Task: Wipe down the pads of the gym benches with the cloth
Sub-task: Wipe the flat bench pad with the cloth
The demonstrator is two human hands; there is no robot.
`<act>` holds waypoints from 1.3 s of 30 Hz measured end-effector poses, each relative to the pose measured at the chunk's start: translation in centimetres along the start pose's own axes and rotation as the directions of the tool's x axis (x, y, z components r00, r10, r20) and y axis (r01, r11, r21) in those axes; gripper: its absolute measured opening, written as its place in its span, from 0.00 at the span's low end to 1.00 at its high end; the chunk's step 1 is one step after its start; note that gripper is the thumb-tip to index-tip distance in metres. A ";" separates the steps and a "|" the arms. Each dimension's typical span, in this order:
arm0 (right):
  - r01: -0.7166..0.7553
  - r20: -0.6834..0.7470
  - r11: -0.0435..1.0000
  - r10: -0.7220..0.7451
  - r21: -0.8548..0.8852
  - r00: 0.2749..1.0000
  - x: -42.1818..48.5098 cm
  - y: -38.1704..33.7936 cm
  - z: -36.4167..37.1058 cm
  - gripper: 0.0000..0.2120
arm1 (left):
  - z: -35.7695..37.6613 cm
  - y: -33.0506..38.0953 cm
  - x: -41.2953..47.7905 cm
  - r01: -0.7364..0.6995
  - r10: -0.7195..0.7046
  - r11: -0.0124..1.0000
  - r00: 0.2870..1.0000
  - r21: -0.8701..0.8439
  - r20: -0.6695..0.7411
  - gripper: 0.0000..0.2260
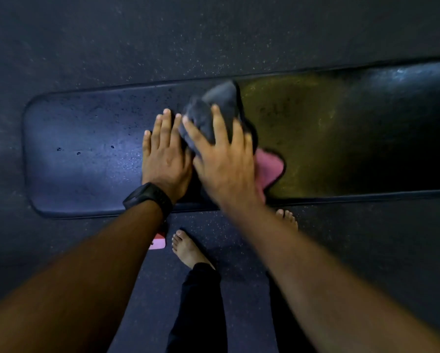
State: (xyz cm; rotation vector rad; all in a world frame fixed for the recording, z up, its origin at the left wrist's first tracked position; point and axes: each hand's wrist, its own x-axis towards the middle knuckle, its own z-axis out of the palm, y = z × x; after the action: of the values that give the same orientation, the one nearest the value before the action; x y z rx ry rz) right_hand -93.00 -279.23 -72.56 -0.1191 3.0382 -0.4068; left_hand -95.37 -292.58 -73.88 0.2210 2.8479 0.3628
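Observation:
A long black bench pad runs across the view from left to right, seen from above. My left hand lies flat on the pad near its middle, fingers straight, a dark watch on the wrist. Just to its right, my right hand presses a bunched grey cloth onto the pad with spread fingers; the hand is blurred by motion. A pink part of the cloth sticks out from under the right side of that hand. The two hands touch side by side.
Dark speckled rubber floor surrounds the bench. My bare feet stand close to the bench's near edge. A small pink and white object lies on the floor under my left forearm. The pad's right end fades into shadow.

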 end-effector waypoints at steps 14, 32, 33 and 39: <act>-0.067 -0.024 0.998 0.067 0.012 0.997 -3.2 -3.8 1.1 0.35 | -0.8 -2.5 0.2 -0.030 0.030 0.999 1.000 -0.012 -0.007 0.29; 0.026 0.098 0.992 -0.014 -0.123 0.995 7.3 -2.8 0.0 0.34 | -1.3 -5.2 0.6 0.065 -0.064 0.998 0.997 0.023 -0.030 0.27; -0.057 0.072 0.989 0.067 -0.138 0.995 8.8 -1.7 -0.3 0.35 | -1.3 -5.4 0.5 0.059 -0.058 0.998 0.998 0.028 -0.032 0.27; -0.373 -0.046 0.921 0.370 -0.107 0.928 -0.3 -2.8 -0.5 0.39 | -2.0 -6.2 0.4 0.049 -0.049 0.999 0.999 0.023 -0.002 0.29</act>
State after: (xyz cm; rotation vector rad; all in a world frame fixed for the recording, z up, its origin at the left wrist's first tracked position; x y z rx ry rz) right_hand -92.58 -281.77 -71.28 0.4554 3.0070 -0.2034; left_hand -97.00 -298.87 -73.78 0.1558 2.8545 0.3205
